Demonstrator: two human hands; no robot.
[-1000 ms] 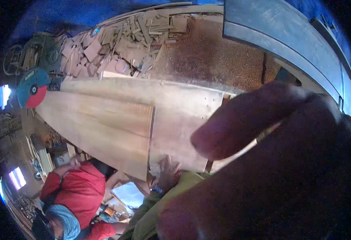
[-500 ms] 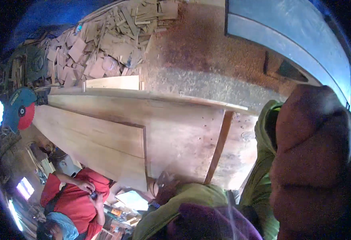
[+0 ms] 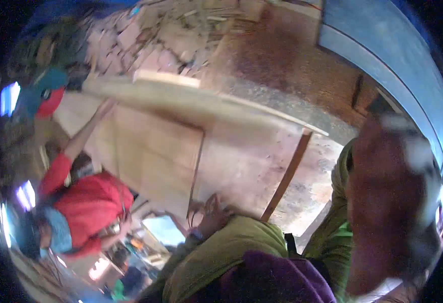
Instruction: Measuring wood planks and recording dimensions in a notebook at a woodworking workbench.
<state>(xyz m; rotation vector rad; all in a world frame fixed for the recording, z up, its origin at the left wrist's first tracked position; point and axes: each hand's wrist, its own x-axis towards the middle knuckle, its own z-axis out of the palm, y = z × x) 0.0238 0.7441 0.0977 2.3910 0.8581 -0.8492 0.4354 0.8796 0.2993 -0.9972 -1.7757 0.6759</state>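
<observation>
My left hand (image 3: 212,214) rests low at the near end of a long pale wooden panel (image 3: 151,156). Its fingers are blurred, and a thin dark loop shows beside them; whether it grips anything is unclear. Very close to the camera on the right looms my right hand (image 3: 396,202), large and smeared by motion, so its fingers cannot be made out. Beneath the panel lies a wider wooden sheet (image 3: 241,166), crossed near its right end by a narrow brown strip (image 3: 287,177).
A co-worker in red (image 3: 90,207) leans in from the left, one arm stretched over the panel. Past it stands a green circular saw (image 3: 50,93) with a red disc. Wood offcuts (image 3: 151,45) are heaped at the back. Blue sheeting (image 3: 378,55) borders the far right.
The view has shifted, moving the panels right in the picture. The co-worker, whose hands were together before, now reaches out to the panel's far part. My right hand stays close to the camera.
</observation>
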